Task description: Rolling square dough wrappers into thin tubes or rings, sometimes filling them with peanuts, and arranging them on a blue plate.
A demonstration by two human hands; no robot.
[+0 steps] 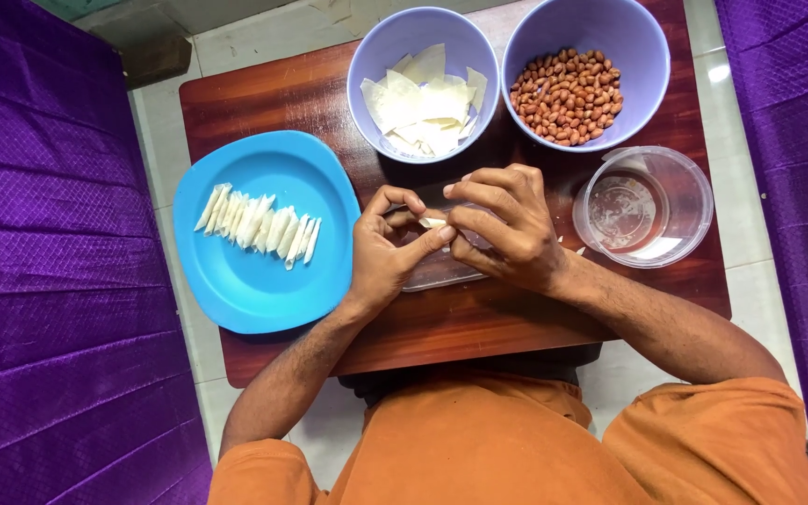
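Both hands meet over the middle of a small wooden table (264, 93). My left hand (383, 248) and my right hand (507, 224) pinch one small pale dough wrapper piece (433, 223) between their fingertips. Under the hands lies a clear plastic lid or tray (437, 273), mostly hidden. To the left, a blue plate (254, 281) carries a row of several rolled pale pieces (259, 224). A lilac bowl (367, 65) of flat wrapper pieces (427, 98) stands just beyond the hands.
A second lilac bowl (633, 42) holding peanuts (568, 95) stands at the far right. A clear round container (694, 201) with a little water is right of my right hand. Purple cushions (49, 252) flank the table on both sides; pale floor tiles show around it.
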